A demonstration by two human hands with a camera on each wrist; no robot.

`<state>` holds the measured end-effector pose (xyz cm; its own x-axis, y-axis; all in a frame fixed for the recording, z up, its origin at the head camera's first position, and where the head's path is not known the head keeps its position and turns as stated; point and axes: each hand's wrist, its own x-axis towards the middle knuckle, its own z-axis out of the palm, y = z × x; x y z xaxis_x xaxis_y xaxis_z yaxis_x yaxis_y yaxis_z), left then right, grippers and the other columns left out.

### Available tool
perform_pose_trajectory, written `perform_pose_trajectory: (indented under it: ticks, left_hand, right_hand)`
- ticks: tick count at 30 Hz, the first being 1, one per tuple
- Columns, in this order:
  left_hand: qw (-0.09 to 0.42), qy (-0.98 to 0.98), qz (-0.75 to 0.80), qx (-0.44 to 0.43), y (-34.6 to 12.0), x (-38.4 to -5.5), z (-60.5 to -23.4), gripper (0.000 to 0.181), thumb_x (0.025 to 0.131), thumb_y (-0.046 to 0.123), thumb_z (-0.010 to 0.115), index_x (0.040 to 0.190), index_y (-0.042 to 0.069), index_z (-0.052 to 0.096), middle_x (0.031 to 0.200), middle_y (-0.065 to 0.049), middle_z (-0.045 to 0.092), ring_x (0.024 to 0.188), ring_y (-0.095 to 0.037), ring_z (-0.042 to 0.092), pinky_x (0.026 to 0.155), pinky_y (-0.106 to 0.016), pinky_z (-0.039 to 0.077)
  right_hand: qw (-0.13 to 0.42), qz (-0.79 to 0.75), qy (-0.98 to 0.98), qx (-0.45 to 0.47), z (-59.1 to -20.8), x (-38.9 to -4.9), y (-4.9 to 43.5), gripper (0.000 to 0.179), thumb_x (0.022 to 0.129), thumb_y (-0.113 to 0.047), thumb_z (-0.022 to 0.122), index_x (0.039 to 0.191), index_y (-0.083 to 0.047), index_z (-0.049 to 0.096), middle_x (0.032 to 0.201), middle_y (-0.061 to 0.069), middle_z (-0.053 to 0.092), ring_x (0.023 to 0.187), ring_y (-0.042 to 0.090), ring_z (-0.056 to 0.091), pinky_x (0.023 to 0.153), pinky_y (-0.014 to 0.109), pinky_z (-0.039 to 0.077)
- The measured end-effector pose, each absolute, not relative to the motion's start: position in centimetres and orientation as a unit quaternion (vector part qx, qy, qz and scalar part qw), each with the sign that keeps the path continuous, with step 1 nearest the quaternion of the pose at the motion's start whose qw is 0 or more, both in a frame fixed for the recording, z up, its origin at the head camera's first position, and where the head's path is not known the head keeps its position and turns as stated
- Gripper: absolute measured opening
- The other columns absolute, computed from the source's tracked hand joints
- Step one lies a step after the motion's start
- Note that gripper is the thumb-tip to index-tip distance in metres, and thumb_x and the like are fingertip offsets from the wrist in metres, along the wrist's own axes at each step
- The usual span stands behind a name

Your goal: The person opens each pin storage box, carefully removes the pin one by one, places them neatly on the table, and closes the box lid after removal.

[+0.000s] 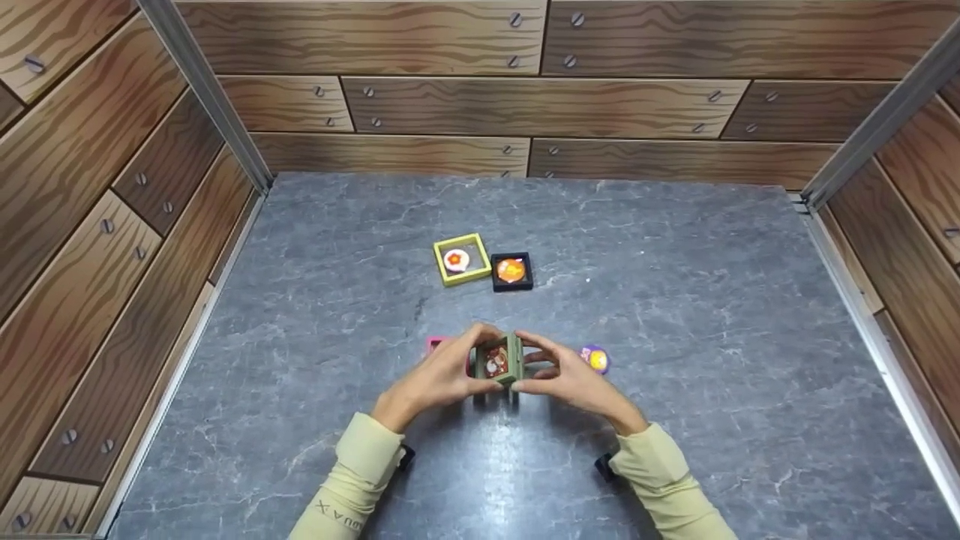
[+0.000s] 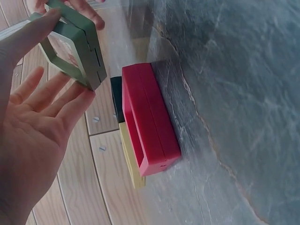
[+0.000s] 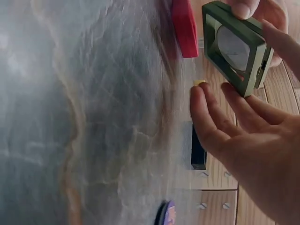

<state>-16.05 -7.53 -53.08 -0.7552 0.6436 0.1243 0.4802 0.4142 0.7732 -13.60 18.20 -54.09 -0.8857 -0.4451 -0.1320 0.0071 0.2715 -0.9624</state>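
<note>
Both hands hold a small green square display case (image 1: 511, 358) above the table. Its clear window has a round badge with a red and white picture behind it; the right wrist view shows the badge's pale back (image 3: 233, 48). My left hand (image 1: 444, 371) grips the case's left side between thumb and fingers. On the opposite side, my right hand (image 1: 568, 379) pinches the frame by its edges. A seam runs along the case's side (image 2: 89, 40) in the left wrist view. Beneath the left hand lies a red-pink case (image 2: 152, 119), mostly hidden in the head view.
Farther back on the grey marbled table (image 1: 697, 300) lie a yellow case (image 1: 463, 282) and a black case (image 1: 512, 287), each with a badge inside. A loose purple round badge (image 1: 598, 360) lies beside the right hand. Wood-patterned walls (image 1: 442, 105) enclose the table.
</note>
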Motion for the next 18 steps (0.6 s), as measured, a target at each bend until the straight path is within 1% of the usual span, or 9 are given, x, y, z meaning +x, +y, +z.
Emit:
perform_pose_trajectory:
  ticks: [3, 7, 9, 11, 15, 18]
  left_hand:
    - [0.099, 0.838, 0.416, 0.339, -7.38, -16.15, -53.15, 0.065, 0.085, 0.016, 0.088, 0.14, 0.008, 0.054, 0.135, -0.011, 0.069, 0.119, -0.024, 0.069, 0.11, -0.039, 0.058]
    - [0.102, 0.836, 0.419, 0.339, -7.38, -16.07, -53.25, 0.069, 0.085, 0.016, 0.087, 0.144, 0.009, 0.052, 0.14, -0.01, 0.067, 0.123, -0.023, 0.067, 0.113, -0.038, 0.056]
    - [0.097, 0.835, 0.424, 0.338, -7.44, -15.99, -53.32, 0.074, 0.085, 0.016, 0.087, 0.149, 0.011, 0.05, 0.144, -0.009, 0.064, 0.128, -0.023, 0.065, 0.117, -0.039, 0.054]
    - [0.089, 0.835, 0.426, 0.337, -7.6, -15.91, -53.42, 0.08, 0.085, 0.016, 0.087, 0.154, 0.013, 0.046, 0.148, -0.009, 0.061, 0.131, -0.023, 0.063, 0.12, -0.041, 0.051]
    - [0.078, 0.836, 0.423, 0.34, -8.01, -15.81, -53.63, 0.091, 0.084, 0.015, 0.086, 0.162, 0.016, 0.038, 0.15, -0.008, 0.058, 0.132, -0.024, 0.061, 0.12, -0.044, 0.051]
    - [0.082, 0.838, 0.421, 0.338, -8.25, -15.87, -53.77, 0.093, 0.084, 0.015, 0.086, 0.163, 0.017, 0.037, 0.15, -0.008, 0.055, 0.13, -0.023, 0.061, 0.119, -0.044, 0.052]
  right_hand:
    - [0.174, -0.54, 0.807, -0.163, -53.8, -13.64, 18.22, 0.084, 0.091, -0.025, 0.084, 0.16, -0.002, 0.041, 0.153, 0.028, 0.054, 0.133, 0.046, 0.06, 0.111, 0.056, 0.057]
    - [0.126, -0.462, 0.858, -0.185, -53.62, -13.55, 18.25, 0.081, 0.087, -0.031, 0.087, 0.155, -0.005, 0.05, 0.151, 0.022, 0.059, 0.138, 0.043, 0.056, 0.117, 0.062, 0.049]
    - [0.1, -0.421, 0.88, -0.196, -53.55, -13.55, 18.33, 0.08, 0.085, -0.033, 0.088, 0.152, -0.005, 0.054, 0.151, 0.019, 0.061, 0.139, 0.04, 0.054, 0.119, 0.062, 0.047]
    - [0.08, -0.389, 0.893, -0.212, -53.54, -13.63, 18.38, 0.079, 0.084, -0.033, 0.089, 0.148, -0.003, 0.056, 0.147, 0.019, 0.063, 0.137, 0.038, 0.055, 0.118, 0.061, 0.048]
    - [0.062, -0.347, 0.906, -0.235, -53.66, -13.86, 18.32, 0.075, 0.083, -0.03, 0.09, 0.144, 0.0, 0.059, 0.141, 0.019, 0.066, 0.13, 0.036, 0.056, 0.114, 0.058, 0.052]
    - [0.06, -0.333, 0.91, -0.24, -53.77, -14.01, 18.19, 0.074, 0.081, -0.027, 0.091, 0.141, 0.001, 0.06, 0.139, 0.019, 0.067, 0.128, 0.036, 0.057, 0.112, 0.058, 0.053]
